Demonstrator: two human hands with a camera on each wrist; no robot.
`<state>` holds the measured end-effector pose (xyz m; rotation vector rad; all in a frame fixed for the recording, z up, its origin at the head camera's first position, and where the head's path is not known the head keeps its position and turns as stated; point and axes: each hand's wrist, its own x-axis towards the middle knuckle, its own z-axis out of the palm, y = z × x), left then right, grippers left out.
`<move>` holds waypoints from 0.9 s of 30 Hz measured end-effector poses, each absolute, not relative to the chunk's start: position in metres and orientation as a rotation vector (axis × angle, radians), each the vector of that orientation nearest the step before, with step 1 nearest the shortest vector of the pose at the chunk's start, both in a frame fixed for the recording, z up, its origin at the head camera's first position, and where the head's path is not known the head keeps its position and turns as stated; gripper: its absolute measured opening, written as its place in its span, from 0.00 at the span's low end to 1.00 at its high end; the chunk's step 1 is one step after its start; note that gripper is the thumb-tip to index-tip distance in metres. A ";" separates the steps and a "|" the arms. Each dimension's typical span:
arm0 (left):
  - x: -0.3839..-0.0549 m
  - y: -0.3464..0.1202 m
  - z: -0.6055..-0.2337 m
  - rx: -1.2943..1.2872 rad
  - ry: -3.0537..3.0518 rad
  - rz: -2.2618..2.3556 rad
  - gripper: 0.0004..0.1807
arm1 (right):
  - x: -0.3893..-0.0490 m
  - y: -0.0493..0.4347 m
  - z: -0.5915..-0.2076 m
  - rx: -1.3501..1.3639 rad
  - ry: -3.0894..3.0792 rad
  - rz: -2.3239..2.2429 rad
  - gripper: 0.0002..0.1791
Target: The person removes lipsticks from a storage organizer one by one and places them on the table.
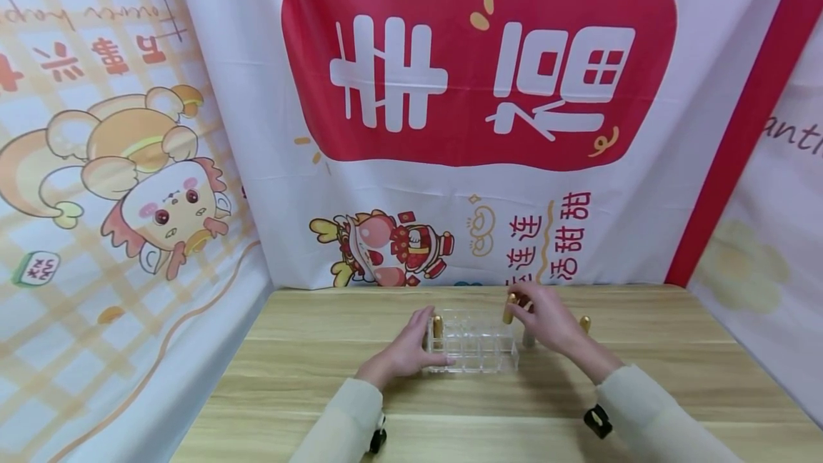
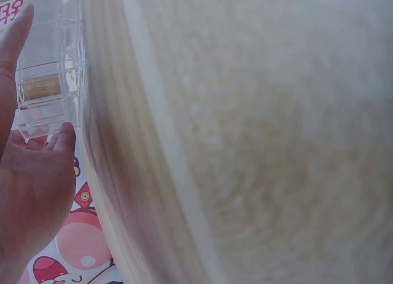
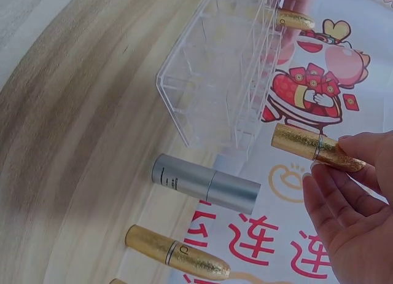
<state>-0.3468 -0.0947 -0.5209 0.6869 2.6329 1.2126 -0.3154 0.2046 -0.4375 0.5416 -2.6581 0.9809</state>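
Note:
A clear compartmented lipstick organizer (image 1: pixel 472 343) stands on the table, with one gold lipstick (image 1: pixel 438 326) upright in a slot at its left end. My left hand (image 1: pixel 406 350) grips that end, thumb along the front and fingers at the back. In the left wrist view, the same hand (image 2: pixel 37 192) spans the organizer's clear wall (image 2: pixel 70 81). My right hand (image 1: pixel 546 320) pinches another gold lipstick (image 3: pixel 301 141) by its tapered top, over the organizer's right end in the head view. The right wrist view has the fingertips (image 3: pixel 344 152) around it, lower half bare.
Beside the organizer's right end stands a silver tube (image 3: pixel 206 182). Past it is a gold lipstick (image 3: pixel 178 252), and a sliver of another gold piece (image 3: pixel 116 281) shows at the frame's bottom edge. Printed cloth (image 1: pixel 476 234) hangs behind the wooden table (image 1: pixel 308 391).

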 end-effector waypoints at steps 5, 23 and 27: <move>-0.346 -0.095 -0.519 0.680 2.630 1.216 0.64 | -0.314 0.208 -0.435 0.526 -2.664 0.991 0.11; -0.346 -0.095 -0.521 0.674 2.631 1.214 0.65 | -0.316 0.227 -0.433 0.478 -2.641 0.979 0.08; -0.346 -0.096 -0.521 0.673 2.630 1.216 0.65 | -0.316 0.231 -0.433 0.479 -2.628 0.944 0.09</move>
